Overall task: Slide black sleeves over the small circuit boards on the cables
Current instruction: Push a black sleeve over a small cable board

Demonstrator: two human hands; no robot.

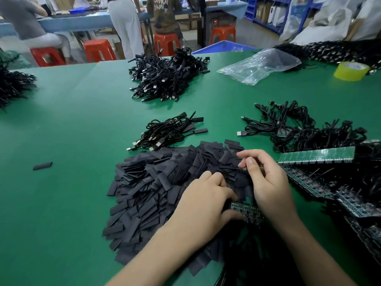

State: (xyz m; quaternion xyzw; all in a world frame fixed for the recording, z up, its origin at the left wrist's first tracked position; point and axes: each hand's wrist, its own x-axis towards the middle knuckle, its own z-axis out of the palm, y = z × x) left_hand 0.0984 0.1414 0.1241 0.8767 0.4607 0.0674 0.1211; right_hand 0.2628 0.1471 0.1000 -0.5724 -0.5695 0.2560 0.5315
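Head view: left hand [206, 203] grips the board strip [250, 212], while I cannot tell what the curled right hand [270, 182] holds; the crowded sleeves [154, 182] could snag.

Electronics assembly workshop. Green surface [61, 120] carries bulk heaps of black cables [167, 77] beyond the right hand [268, 182], circuit-board strips [315, 155] stacked to its right. Farther back: workers [165, 15] at a long blue surface [82, 21], red stools [99, 50], shelving [266, 19] with blue bins [250, 5].

"UNKN OWN" on a brown shirt [162, 16]
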